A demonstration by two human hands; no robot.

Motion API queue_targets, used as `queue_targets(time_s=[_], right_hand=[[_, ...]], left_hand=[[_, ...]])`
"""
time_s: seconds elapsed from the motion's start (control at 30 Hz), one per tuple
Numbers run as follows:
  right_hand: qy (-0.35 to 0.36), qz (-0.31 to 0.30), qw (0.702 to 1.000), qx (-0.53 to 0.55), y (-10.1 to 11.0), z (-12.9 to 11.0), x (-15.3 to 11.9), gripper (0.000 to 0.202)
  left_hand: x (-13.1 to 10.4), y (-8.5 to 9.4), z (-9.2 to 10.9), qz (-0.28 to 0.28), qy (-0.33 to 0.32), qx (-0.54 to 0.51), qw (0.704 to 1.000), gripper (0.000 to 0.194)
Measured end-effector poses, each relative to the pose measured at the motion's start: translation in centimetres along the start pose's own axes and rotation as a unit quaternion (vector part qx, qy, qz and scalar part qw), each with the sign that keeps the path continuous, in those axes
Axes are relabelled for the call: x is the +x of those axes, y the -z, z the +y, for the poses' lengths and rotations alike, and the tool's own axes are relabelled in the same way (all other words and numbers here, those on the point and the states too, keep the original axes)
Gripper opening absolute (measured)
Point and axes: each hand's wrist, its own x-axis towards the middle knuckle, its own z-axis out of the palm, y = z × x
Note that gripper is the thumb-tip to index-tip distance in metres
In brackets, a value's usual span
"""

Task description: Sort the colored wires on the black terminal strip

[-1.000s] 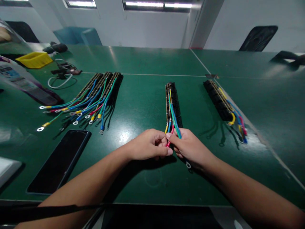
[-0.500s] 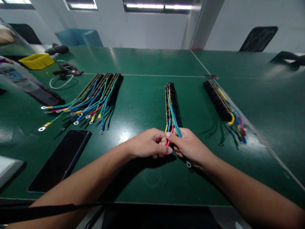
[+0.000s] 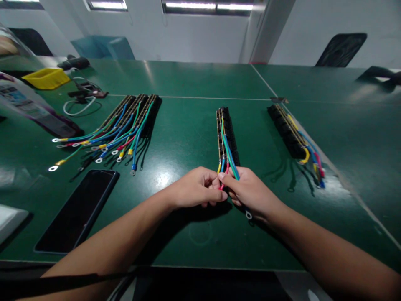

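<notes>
A black terminal strip (image 3: 228, 133) with rows of metal contacts lies lengthwise in front of me, its coloured wires running toward my hands. My left hand (image 3: 200, 188) is closed, thumb and fingers pinching the red wire (image 3: 222, 186) near its end. Wrapped round the green and blue wires (image 3: 232, 166) is my right hand (image 3: 247, 188), its thumb resting by the red wire and touching my left fingers. A ring terminal (image 3: 248, 215) sticks out below the right hand. Yellow and blue wire ends partly vanish behind the fingers.
Several wired strips (image 3: 138, 110) lie at left, ring terminals toward me; another strip (image 3: 286, 131) lies at right. A phone (image 3: 77, 211), a plastic bottle (image 3: 34, 106), a yellow bin (image 3: 46, 78) and a white cable (image 3: 79, 108) occupy the left side. A person's arm shows far left.
Both hands keep their grip in nearly the same place. The whole view has shifted very slightly.
</notes>
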Motion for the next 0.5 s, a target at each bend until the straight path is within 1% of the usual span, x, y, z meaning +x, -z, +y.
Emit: queue_targets(time_s=[0.13, 0.3, 0.5], right_hand=[[0.008, 0.004, 1.0, -0.005, 0.06, 0.2, 0.12, 0.021], [0.001, 0.003, 1.0, -0.005, 0.04, 0.21, 0.14, 0.022], [0.002, 0.004, 1.0, 0.009, -0.02, 0.13, 0.05, 0.021]], left_hand=[[-0.13, 0.07, -0.13, -0.004, -0.006, -0.015, 1.0, 0.028], [-0.16, 0.12, -0.35, 0.01, -0.003, -0.006, 1.0, 0.029], [-0.3, 0.45, -0.4, 0.003, -0.006, -0.01, 1.0, 0.028]])
